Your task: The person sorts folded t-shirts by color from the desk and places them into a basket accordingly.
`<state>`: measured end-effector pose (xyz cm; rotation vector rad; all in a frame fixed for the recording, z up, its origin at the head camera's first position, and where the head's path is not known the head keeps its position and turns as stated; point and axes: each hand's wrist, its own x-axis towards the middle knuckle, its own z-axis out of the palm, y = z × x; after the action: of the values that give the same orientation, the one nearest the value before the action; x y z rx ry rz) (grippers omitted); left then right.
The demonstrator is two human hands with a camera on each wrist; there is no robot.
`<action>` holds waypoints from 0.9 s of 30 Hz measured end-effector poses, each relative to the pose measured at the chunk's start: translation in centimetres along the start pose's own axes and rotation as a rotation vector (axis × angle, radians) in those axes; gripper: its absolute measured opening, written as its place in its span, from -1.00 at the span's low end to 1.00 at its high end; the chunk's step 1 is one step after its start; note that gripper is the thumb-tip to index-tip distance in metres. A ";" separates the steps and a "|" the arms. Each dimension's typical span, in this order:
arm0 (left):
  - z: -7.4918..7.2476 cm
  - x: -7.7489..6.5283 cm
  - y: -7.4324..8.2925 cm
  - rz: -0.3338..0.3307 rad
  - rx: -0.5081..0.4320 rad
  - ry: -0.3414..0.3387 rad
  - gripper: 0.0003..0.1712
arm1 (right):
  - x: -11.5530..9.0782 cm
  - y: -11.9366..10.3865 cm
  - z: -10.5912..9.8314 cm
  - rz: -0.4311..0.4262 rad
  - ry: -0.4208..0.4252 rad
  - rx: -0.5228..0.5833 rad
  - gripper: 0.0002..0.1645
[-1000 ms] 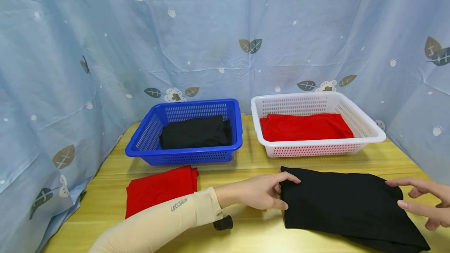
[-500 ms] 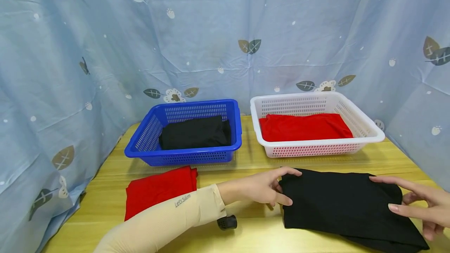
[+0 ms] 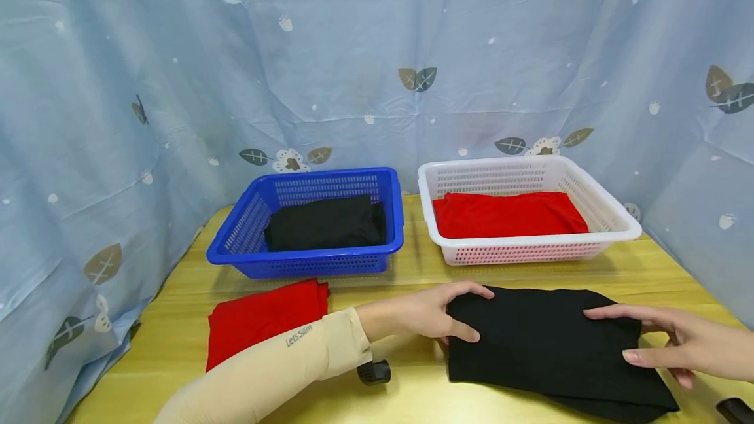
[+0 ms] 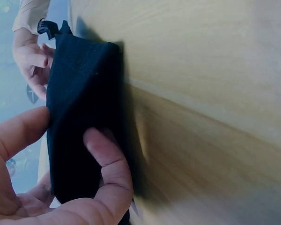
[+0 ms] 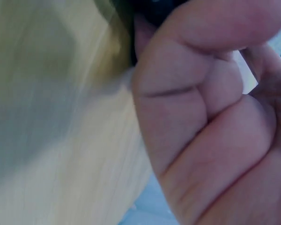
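Holding a wide, flat, folded black cloth (image 3: 542, 339) on the yellow wooden table (image 3: 368, 296), right between both hands. Gripping its left end with the left hand (image 3: 427, 313), thumb and pointing finger spread on top, other fingers bent at the edge. Gripping its right end with the right hand (image 3: 698, 342), thumb and pointing finger apart on top, other fingers curled by the side. Cannot tell how far underneath. Looks soft, light and floppy, likely not slippery and not easy to break. Could sag in the middle, or open up at the loose layers near the right hand. Best to pinch all layers together at both ends. Left of the left hand, a folded red cloth (image 3: 268, 319). Ahead and left of it, a blue plastic basket with holes (image 3: 330, 254), with more black cloth (image 3: 324, 221) inside. Ahead of both hands, a white plastic basket with holes (image 3: 530, 240), with more red cloth (image 3: 512, 214) inside.
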<state>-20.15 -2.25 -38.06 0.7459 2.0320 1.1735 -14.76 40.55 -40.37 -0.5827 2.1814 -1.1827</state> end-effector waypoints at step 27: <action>-1.8 -3.0 -1.7 0.013 0.043 0.056 -0.42 | 3.7 -2.5 2.3 -0.127 -0.043 0.015 -0.30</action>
<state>-19.99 -6.14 -38.14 0.7558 2.1074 1.1730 -15.70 35.58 -40.26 -0.7425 2.1242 -1.2394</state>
